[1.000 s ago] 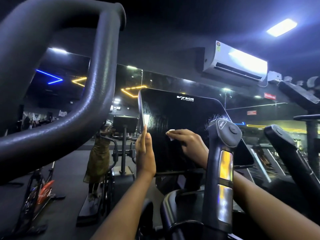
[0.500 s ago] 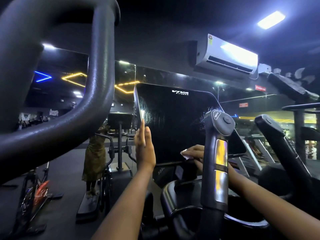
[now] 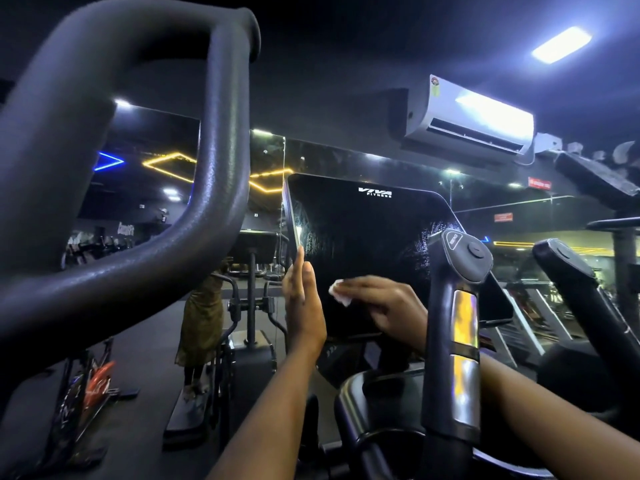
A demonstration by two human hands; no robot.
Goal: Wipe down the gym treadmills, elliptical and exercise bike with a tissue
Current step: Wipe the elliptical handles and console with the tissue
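A black console screen [image 3: 367, 244] with a white VIVA FITNESS logo stands in front of me, with wet streaks on its surface. My left hand [image 3: 304, 303] lies flat with straight fingers against the screen's left edge. My right hand [image 3: 381, 303] presses a small white tissue [image 3: 340, 292] against the lower left part of the screen. Only a corner of the tissue shows past the fingers.
A thick black handlebar [image 3: 138, 188] loops across the left foreground. An upright grip [image 3: 457, 327] with silver pads and a button top stands just right of my right hand. A second grip [image 3: 585, 296] rises at the far right. A person [image 3: 201, 320] stands on another machine behind.
My right hand with the tissue went from mid-screen down to the bottom edge, then leftward toward my left hand. My left hand stayed on the screen's edge.
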